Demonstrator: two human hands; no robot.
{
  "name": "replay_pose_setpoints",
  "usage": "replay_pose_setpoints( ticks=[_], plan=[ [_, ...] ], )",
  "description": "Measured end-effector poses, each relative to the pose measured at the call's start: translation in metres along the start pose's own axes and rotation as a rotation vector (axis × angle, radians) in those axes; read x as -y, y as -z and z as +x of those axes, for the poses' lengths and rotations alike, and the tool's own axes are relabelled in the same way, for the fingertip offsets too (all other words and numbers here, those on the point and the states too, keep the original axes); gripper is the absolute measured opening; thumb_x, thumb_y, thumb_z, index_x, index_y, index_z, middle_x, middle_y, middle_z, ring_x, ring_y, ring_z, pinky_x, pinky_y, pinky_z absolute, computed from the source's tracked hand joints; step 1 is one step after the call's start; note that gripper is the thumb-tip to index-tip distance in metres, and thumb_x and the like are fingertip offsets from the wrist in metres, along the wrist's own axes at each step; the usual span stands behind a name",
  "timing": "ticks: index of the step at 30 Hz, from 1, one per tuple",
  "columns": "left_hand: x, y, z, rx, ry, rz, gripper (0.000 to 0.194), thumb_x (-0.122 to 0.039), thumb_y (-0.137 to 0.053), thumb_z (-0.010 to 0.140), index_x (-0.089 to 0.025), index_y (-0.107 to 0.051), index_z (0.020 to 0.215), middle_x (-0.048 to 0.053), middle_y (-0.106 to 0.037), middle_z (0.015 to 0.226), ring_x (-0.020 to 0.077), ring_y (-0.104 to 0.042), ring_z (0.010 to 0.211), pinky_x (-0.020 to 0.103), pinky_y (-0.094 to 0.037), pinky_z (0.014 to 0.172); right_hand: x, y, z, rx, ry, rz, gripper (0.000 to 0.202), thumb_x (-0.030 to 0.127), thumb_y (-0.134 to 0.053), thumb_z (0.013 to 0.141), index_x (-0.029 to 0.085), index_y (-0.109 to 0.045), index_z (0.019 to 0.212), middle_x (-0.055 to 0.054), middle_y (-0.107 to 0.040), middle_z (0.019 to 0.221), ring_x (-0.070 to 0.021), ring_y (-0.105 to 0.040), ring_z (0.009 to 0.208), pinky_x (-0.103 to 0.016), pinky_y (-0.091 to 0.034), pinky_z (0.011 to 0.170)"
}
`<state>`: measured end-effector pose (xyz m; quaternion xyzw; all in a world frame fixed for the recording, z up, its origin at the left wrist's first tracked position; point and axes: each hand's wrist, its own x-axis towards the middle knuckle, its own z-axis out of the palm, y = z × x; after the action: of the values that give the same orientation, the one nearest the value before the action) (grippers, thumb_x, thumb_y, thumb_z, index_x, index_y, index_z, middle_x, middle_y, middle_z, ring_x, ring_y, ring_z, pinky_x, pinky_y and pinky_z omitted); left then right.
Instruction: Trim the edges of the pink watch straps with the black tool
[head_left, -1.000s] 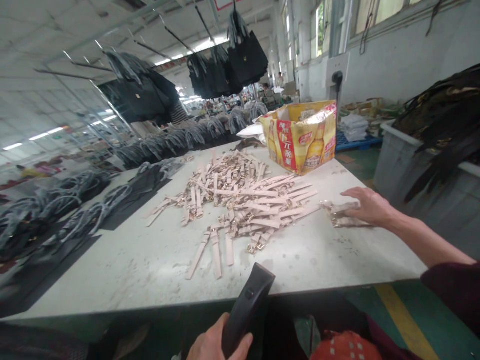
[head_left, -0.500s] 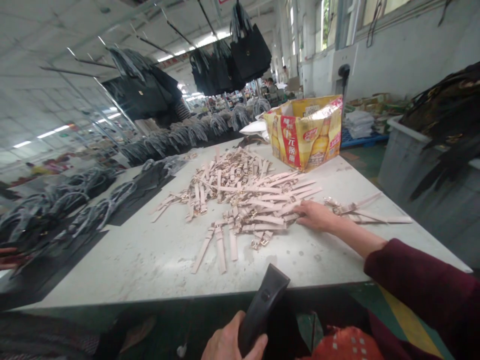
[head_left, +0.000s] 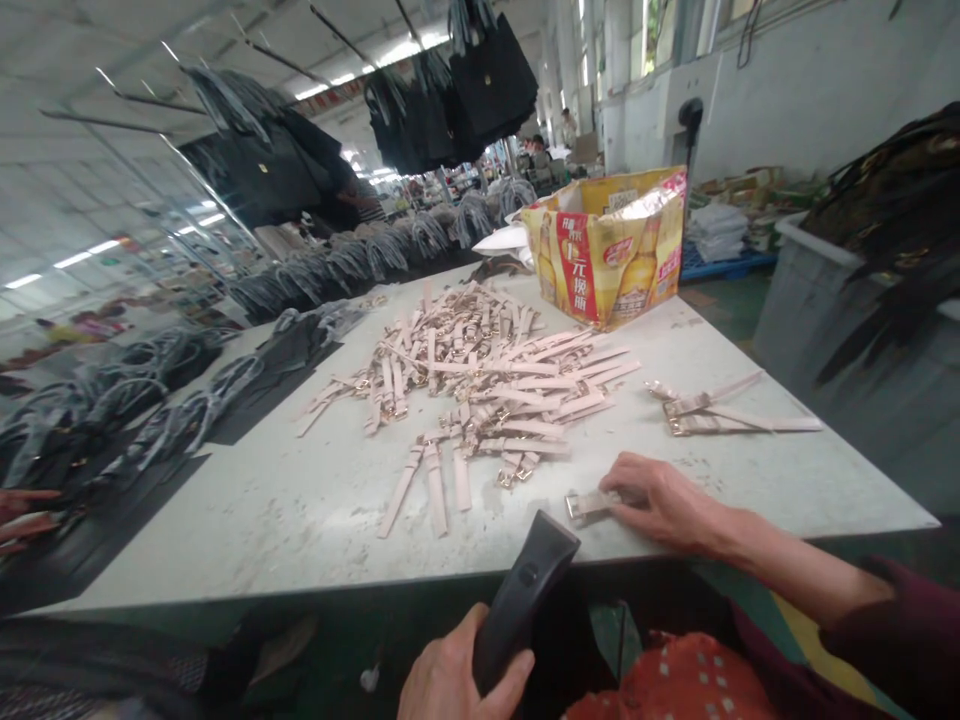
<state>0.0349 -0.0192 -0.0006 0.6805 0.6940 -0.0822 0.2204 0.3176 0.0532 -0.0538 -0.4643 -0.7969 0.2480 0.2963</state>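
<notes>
Pressing one pale strap (head_left: 592, 503) flat against the white table (head_left: 300, 520), your right hand (head_left: 664, 505) lies palm down with the fingers (head_left: 628, 478) stretched over it; they cover the strap rather than curl around it, and its metal buckle end pokes out just beyond your fingertips, on the side toward the black tool (head_left: 521, 600). Keep those fingers spread along the strap's length so it does not swivel, and leave the buckle end clear of your fingertips, since that seems to be the part you want exposed.

Your left hand (head_left: 457, 680), low at the near edge, is closed in a full grip on the handle of the black tool, whose head rises to just short of the strap's buckle end. Hold the tool steady and square to the strap; tilted, it could nudge the light strap aside. What the tool does cannot be told from this view.

Beyond your right fingertips lies the big heap of straps (head_left: 480, 375), close enough that a stray one could snag, so keep the pinned strap apart from it. Well off to the outer side of your right hand sit a few separate straps (head_left: 720, 412), and behind the heap stands a yellow carton (head_left: 607, 250).
</notes>
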Motion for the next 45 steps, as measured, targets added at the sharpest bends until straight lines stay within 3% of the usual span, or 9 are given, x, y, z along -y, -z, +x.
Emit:
replay_pose_setpoints(
  ticks=[4, 10, 16, 23, 27, 30, 37, 42, 45],
  plan=[
    [-0.013, 0.014, -0.001, 0.039, -0.039, 0.038, 0.031, -0.041, -0.05, 0.079, -0.019, -0.063, 0.097, 0.006, -0.071, 0.086, 0.0185, -0.066, 0.081, 0.022, -0.044, 0.069, 0.003, -0.011, -0.01, -0.023, 0.003, 0.038, 0.014, 0.015, -0.054, 0.077, 0.017, -0.064, 0.087, -0.007, -0.054, 0.09, -0.0164, -0.054, 0.082, -0.028, -0.044, 0.074],
    [-0.037, 0.037, 0.003, 0.084, -0.072, 0.131, 0.032, -0.044, -0.048, 0.079, -0.021, -0.062, 0.097, 0.005, -0.07, 0.087, 0.02, -0.066, 0.083, 0.025, -0.044, 0.07, -0.003, -0.007, -0.009, -0.004, 0.02, 0.107, 0.014, 0.01, -0.056, 0.071, 0.016, -0.061, 0.083, -0.008, -0.054, 0.102, -0.0158, -0.055, 0.087, -0.027, -0.047, 0.077],
    [-0.046, 0.045, 0.018, 0.088, -0.127, 0.239, 0.032, -0.047, -0.046, 0.078, -0.022, -0.062, 0.089, 0.005, -0.069, 0.08, 0.0192, -0.064, 0.072, 0.025, -0.041, 0.062, -0.003, -0.003, -0.01, 0.037, 0.002, 0.123, 0.019, 0.008, -0.057, 0.068, 0.015, -0.061, 0.085, -0.01, -0.055, 0.111, -0.0178, -0.058, 0.091, -0.027, -0.048, 0.077],
    [-0.069, 0.05, 0.032, 0.051, -0.179, 0.277, 0.03, -0.049, -0.048, 0.075, -0.023, -0.061, 0.082, 0.004, -0.067, 0.077, 0.0198, -0.062, 0.07, 0.026, -0.038, 0.059, -0.006, -0.002, -0.007, 0.066, 0.037, 0.16, 0.02, 0.009, -0.057, 0.071, 0.016, -0.065, 0.087, -0.009, -0.056, 0.113, -0.0186, -0.057, 0.097, -0.028, -0.046, 0.084],
    [-0.07, 0.051, 0.034, 0.052, -0.174, 0.292, 0.03, -0.048, -0.048, 0.075, -0.023, -0.061, 0.081, 0.005, -0.067, 0.076, 0.02, -0.063, 0.07, 0.026, -0.039, 0.06, -0.008, 0.005, -0.008, 0.088, 0.085, 0.075, 0.016, 0.017, -0.062, 0.073, 0.017, -0.068, 0.088, -0.01, -0.055, 0.112, -0.0219, -0.053, 0.101, -0.032, -0.043, 0.086],
    [-0.065, 0.055, 0.03, 0.086, -0.151, 0.325, 0.028, -0.046, -0.048, 0.075, -0.022, -0.06, 0.082, 0.005, -0.067, 0.076, 0.0195, -0.063, 0.069, 0.026, -0.039, 0.059, -0.009, 0.009, -0.009, 0.068, 0.086, -0.025, 0.013, 0.023, -0.065, 0.074, 0.019, -0.069, 0.085, -0.009, -0.057, 0.101, -0.0224, -0.051, 0.095, -0.035, -0.04, 0.083],
    [-0.075, 0.061, 0.031, 0.075, -0.185, 0.431, 0.027, -0.045, -0.047, 0.074, -0.023, -0.061, 0.08, 0.006, -0.068, 0.076, 0.0234, -0.064, 0.072, 0.029, -0.04, 0.061, -0.011, 0.009, -0.011, 0.116, 0.081, -0.005, 0.02, 0.02, -0.06, 0.076, 0.02, -0.066, 0.095, -0.005, -0.057, 0.086, -0.0187, -0.051, 0.084, -0.029, -0.039, 0.074],
    [-0.086, 0.058, 0.039, 0.035, -0.22, 0.425, 0.026, -0.046, -0.047, 0.074, -0.024, -0.061, 0.08, 0.005, -0.068, 0.075, 0.0225, -0.063, 0.071, 0.027, -0.038, 0.059, -0.011, 0.012, -0.011, 0.102, 0.017, 0.016, 0.045, 0.016, -0.059, 0.071, 0.018, -0.056, 0.116, -0.006, -0.059, 0.092, -0.0194, -0.052, 0.085, -0.03, -0.04, 0.077],
    [-0.081, 0.057, 0.04, 0.05, -0.209, 0.364, 0.029, -0.047, -0.048, 0.074, -0.023, -0.062, 0.081, 0.004, -0.067, 0.075, 0.0196, -0.062, 0.069, 0.025, -0.037, 0.057, -0.011, 0.012, -0.011, 0.094, 0.007, 0.031, 0.043, 0.015, -0.057, 0.07, 0.017, -0.056, 0.114, -0.006, -0.06, 0.092, -0.0192, -0.053, 0.085, -0.03, -0.04, 0.078]
  ],
)
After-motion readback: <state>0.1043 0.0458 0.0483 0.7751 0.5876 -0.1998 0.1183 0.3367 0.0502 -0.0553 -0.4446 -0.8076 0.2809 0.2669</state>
